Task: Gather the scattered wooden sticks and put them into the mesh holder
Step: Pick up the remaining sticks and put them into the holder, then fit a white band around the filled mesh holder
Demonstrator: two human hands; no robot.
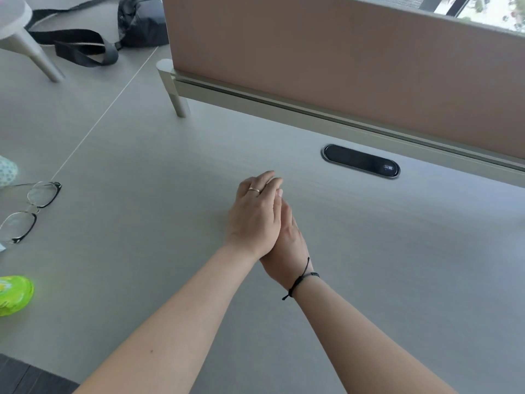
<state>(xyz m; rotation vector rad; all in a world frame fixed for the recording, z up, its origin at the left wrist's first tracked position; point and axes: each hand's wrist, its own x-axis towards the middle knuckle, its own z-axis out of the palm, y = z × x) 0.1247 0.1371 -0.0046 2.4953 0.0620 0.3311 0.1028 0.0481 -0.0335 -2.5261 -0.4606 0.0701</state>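
Both forearms reach in from the bottom edge over the pale grey table (426,265), and the palms are pressed together near its middle. Left hand (252,217) lies on top, fingers straight, a ring on one finger; right hand (287,251) is mostly hidden beneath it, fingers straight too, a black cord bracelet (301,278) at the wrist. Each grip is released, with nothing grasped. No wooden sticks and no mesh holder show anywhere in view, so their place cannot be told.

Behind the hands a tall pinkish-brown divider panel (326,61) stands along the table's far edge on a metal rail. A black bag (142,22) with a long strap lies at the far left, beside a slanted metal leg. A dark oval cable port (360,160) sits in the tabletop just before the rail. At the left edge rest a pair of eyeglasses (28,210) and, nearer, a bright green object (14,294) cut off by the frame.
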